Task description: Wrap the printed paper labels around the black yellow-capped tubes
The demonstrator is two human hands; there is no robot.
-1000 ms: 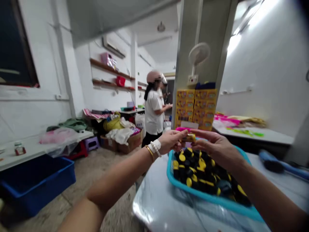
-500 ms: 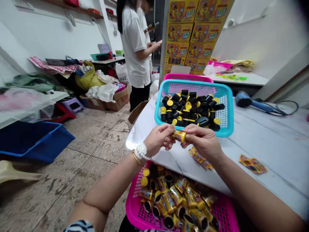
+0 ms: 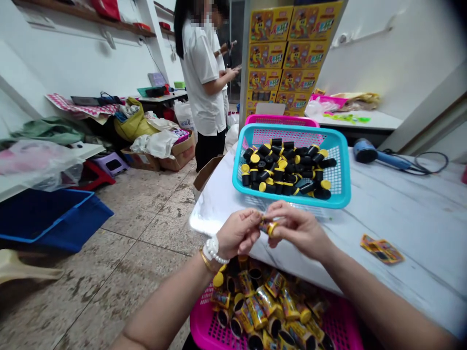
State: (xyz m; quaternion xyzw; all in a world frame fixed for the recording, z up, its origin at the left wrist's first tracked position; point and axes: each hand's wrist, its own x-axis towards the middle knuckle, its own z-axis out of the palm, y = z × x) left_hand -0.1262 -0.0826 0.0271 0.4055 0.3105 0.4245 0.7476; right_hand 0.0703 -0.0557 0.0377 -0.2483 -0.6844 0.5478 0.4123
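My left hand (image 3: 239, 234) and my right hand (image 3: 297, 229) meet over the table's front edge, fingers pinched on one small yellow-capped tube (image 3: 269, 227) with a printed wrapper. Just beyond them a turquoise basket (image 3: 341, 160) holds several black tubes with yellow caps (image 3: 286, 170). Below my hands, on my lap side, a pink basket (image 3: 202, 323) is filled with several wrapped tubes (image 3: 262, 304). My left wrist carries a pearl bracelet and a gold bangle.
Loose printed wrappers (image 3: 381, 248) lie on the white table (image 3: 401, 209), with a blue heat gun (image 3: 379, 155) and cable behind. Yellow cartons (image 3: 288, 53) are stacked against a pillar. A person in a white shirt (image 3: 202, 73) stands nearby. A blue crate (image 3: 44, 218) sits on the floor.
The view dropped from the room to the table and lap. My hands came down and nearer with the tube, now turned cap-end toward me.
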